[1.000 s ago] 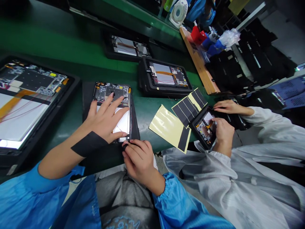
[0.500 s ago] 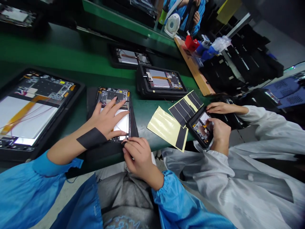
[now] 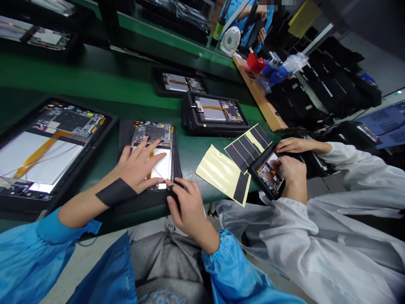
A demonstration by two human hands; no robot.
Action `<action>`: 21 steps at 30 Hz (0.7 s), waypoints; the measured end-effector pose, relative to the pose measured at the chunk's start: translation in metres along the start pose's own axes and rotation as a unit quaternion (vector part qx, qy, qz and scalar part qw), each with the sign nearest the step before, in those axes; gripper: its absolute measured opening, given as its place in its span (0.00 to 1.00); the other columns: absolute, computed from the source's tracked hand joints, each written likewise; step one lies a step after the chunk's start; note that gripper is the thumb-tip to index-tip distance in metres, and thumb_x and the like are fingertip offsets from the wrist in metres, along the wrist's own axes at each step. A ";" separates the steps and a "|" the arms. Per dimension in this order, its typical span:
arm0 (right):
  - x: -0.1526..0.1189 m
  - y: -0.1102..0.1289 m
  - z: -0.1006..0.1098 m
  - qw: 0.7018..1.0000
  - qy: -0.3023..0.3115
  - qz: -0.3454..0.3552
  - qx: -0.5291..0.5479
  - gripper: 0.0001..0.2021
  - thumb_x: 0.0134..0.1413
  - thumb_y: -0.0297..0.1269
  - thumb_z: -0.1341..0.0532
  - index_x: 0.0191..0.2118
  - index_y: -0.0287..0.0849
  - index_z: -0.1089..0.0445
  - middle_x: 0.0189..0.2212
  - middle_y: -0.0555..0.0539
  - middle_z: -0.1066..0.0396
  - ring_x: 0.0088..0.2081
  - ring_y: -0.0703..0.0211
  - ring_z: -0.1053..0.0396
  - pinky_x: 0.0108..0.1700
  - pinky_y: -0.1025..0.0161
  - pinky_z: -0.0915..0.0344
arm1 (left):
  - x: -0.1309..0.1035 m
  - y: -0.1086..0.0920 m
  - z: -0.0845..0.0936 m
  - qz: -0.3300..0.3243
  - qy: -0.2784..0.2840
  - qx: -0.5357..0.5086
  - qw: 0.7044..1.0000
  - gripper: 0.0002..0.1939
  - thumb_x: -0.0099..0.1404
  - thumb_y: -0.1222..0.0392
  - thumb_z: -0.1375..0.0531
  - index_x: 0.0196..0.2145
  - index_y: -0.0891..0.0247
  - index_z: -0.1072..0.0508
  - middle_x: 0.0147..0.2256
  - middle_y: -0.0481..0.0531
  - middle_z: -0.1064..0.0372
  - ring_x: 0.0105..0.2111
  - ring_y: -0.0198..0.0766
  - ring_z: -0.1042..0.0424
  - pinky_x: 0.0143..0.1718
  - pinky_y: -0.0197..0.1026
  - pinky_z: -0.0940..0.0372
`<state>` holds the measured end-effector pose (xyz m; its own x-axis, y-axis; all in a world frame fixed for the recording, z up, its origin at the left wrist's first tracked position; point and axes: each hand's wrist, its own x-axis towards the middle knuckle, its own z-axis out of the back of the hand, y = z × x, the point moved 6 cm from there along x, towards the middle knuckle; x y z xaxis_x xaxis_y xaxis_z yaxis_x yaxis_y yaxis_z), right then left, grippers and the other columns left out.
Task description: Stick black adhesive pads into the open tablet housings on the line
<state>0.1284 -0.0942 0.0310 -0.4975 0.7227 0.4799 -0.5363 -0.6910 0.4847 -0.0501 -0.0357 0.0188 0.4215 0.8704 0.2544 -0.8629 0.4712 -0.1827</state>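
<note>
An opened tablet (image 3: pixel 170 162), its circuit board and white battery area exposed, lies on a dark foam pad (image 3: pixel 178 165) at the bench edge. Spread across the tablet is my left hand (image 3: pixel 134 171), fingers apart and holding nothing. A black adhesive strip (image 3: pixel 116 192) is stuck over my left wrist. My right hand (image 3: pixel 190 207) is at the tablet's near right corner, its index fingertip touching the edge and its thumb apart below. A small black piece (image 3: pixel 171 188) shows against the index finger; whether it is stuck there cannot be told.
Another opened tablet (image 3: pixel 47 147) lies in a black tray at left. Behind are further opened tablets (image 3: pixel 211 110). Yellow backing sheets (image 3: pixel 218 173) with black strips (image 3: pixel 247 145) lie to the right. Beside me, a co-worker's hands (image 3: pixel 294 173) work on a tablet (image 3: pixel 268 173).
My right thumb and index finger have parted from their pinch, and the index finger has moved up onto the tablet's corner. My left hand has shifted slightly toward me and left, still spread.
</note>
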 end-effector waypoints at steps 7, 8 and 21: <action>-0.001 -0.005 0.004 0.995 0.019 -0.040 0.091 0.14 0.69 0.30 0.41 0.58 0.42 0.32 0.56 0.39 0.22 0.62 0.46 0.30 0.61 0.46 0.31 | 0.004 0.004 0.006 0.024 0.023 -0.031 0.999 0.37 0.66 0.45 0.36 0.67 0.63 0.33 0.73 0.72 0.52 0.72 0.77 0.53 0.62 0.83 0.49; -0.001 -0.006 0.006 0.990 0.014 -0.054 0.132 0.15 0.69 0.31 0.41 0.58 0.42 0.32 0.57 0.39 0.23 0.63 0.47 0.31 0.62 0.47 0.32 | 0.004 0.003 0.007 0.025 0.025 -0.043 0.998 0.36 0.66 0.45 0.37 0.68 0.62 0.34 0.73 0.71 0.52 0.72 0.76 0.53 0.62 0.83 0.49; 0.035 -0.030 -0.005 0.673 0.009 -0.332 0.661 0.21 0.61 0.56 0.34 0.31 0.45 0.37 0.17 0.59 0.46 0.18 0.66 0.47 0.23 0.68 0.43 | -0.007 -0.009 0.036 0.034 -0.153 -0.145 0.977 0.15 0.75 0.51 0.44 0.51 0.54 0.21 0.70 0.57 0.43 0.71 0.63 0.46 0.70 0.70 0.49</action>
<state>0.1231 -0.0483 0.0296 -0.4614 0.8716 -0.1656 0.4255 0.3811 0.8208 -0.0548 -0.0508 0.0528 0.2255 0.8387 0.4957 -0.7519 0.4734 -0.4589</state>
